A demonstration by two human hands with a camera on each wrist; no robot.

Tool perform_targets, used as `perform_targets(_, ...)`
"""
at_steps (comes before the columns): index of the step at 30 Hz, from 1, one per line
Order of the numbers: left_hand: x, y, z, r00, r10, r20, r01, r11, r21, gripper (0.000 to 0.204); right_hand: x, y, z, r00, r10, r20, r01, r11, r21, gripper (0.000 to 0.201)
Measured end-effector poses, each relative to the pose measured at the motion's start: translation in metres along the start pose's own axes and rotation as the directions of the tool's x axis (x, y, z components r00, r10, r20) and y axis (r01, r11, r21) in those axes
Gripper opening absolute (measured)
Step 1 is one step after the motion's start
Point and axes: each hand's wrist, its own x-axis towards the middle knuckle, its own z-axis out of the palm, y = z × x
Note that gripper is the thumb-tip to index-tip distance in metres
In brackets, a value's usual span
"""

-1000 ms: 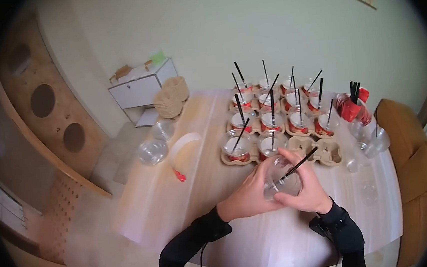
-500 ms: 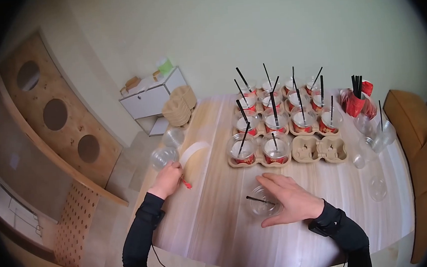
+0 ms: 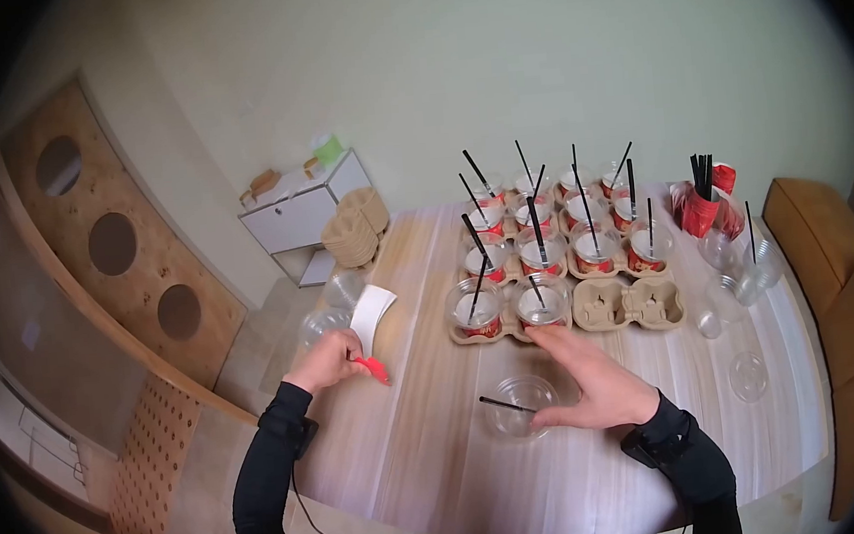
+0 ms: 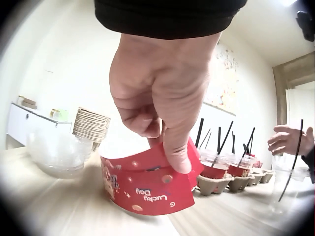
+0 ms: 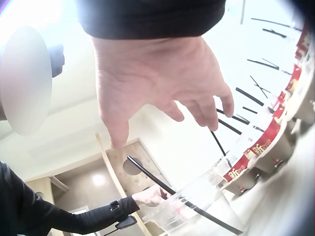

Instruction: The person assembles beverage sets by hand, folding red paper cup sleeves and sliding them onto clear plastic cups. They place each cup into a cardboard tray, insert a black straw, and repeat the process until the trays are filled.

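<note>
My left hand (image 3: 326, 361) pinches a red printed paper cup sleeve (image 4: 147, 189) between thumb and fingers, low over the table at the left. In the head view the sleeve's pale inner side shows beyond the hand. On the near middle of the table stands a clear plastic cup (image 3: 525, 422) with a black straw (image 3: 506, 403) leaning in it. Beside that cup, my right hand (image 3: 597, 382) is spread with its fingers extended, thumb over the cup's rim in the head view. The right wrist view shows nothing in its palm.
Lidded cups with red sleeves and straws fill cardboard carriers (image 3: 493, 334) at the back; the front right carrier (image 3: 629, 303) has bare wells. Clear cups (image 3: 323, 325) and stacked carriers (image 3: 352, 231) lie left. A red straw holder (image 3: 699, 213), more clear cups and a lid (image 3: 748, 376) lie right.
The clear cup with its straw went from both hands down onto the table. My left hand moved left and took the red sleeve; the right hand let go and spread beside the cup.
</note>
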Motion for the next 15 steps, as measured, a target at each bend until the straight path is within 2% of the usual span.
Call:
perform_targets(1, 0.0, 0.002, -0.005, 0.998, -0.049, -0.029, 0.048, 0.997, -0.064, 0.019, 0.0, 0.0, -0.002, 1.0, 0.012, -0.012, -0.012, 1.0, 0.025, 0.097)
perform_targets(5, 0.006, 0.012, -0.018, 0.986, -0.06, -0.157, 0.034, 0.986, -0.166, 0.021, -0.001, -0.006, -0.011, 0.999, 0.023, -0.041, -0.023, 1.0, 0.021, 0.093)
perform_targets(7, 0.008, 0.03, -0.025, 0.9, -0.193, -0.391, 0.037, 0.927, -0.374, 0.018, -0.002, -0.008, -0.014, 0.991, 0.013, -0.137, -0.002, 0.997, 0.079, 0.084)
perform_targets(8, 0.01, 0.044, -0.03, 0.9, -0.183, -0.397, 0.025, 0.928, -0.371, 0.018, -0.001, -0.01, -0.015, 0.99, 0.011, -0.144, -0.001, 0.998, 0.07, 0.084)
perform_targets(10, 0.013, 0.075, -0.031, 0.765, -0.297, -0.571, -0.106, 0.816, -0.568, 0.018, 0.001, -0.016, -0.015, 0.951, -0.08, -0.299, 0.098, 0.994, 0.047, 0.072)
perform_targets(11, 0.017, 0.089, -0.029, 0.735, -0.223, -0.64, -0.236, 0.801, -0.55, 0.018, 0.004, -0.02, -0.014, 0.951, -0.077, -0.301, 0.092, 0.995, 0.034, 0.072)
perform_targets(12, 0.02, 0.108, -0.026, 0.738, -0.216, -0.639, -0.248, 0.794, -0.555, 0.018, 0.008, -0.027, -0.012, 0.916, -0.16, -0.367, 0.161, 0.987, -0.026, 0.068)
perform_targets(13, 0.022, 0.135, -0.024, 0.706, -0.187, -0.683, -0.309, 0.786, -0.535, 0.016, 0.011, -0.033, -0.01, 0.872, -0.24, -0.425, 0.223, 0.971, -0.091, 0.064)
perform_targets(14, 0.024, 0.16, -0.021, 0.671, -0.16, -0.724, -0.37, 0.775, -0.513, 0.015, 0.015, -0.04, -0.007, 0.874, -0.231, -0.427, 0.206, 0.973, -0.106, 0.064)
perform_targets(15, 0.026, 0.178, -0.017, 0.687, -0.163, -0.708, -0.404, 0.724, -0.559, 0.013, 0.019, -0.047, -0.005, 0.847, -0.285, -0.449, 0.244, 0.958, -0.148, 0.062)
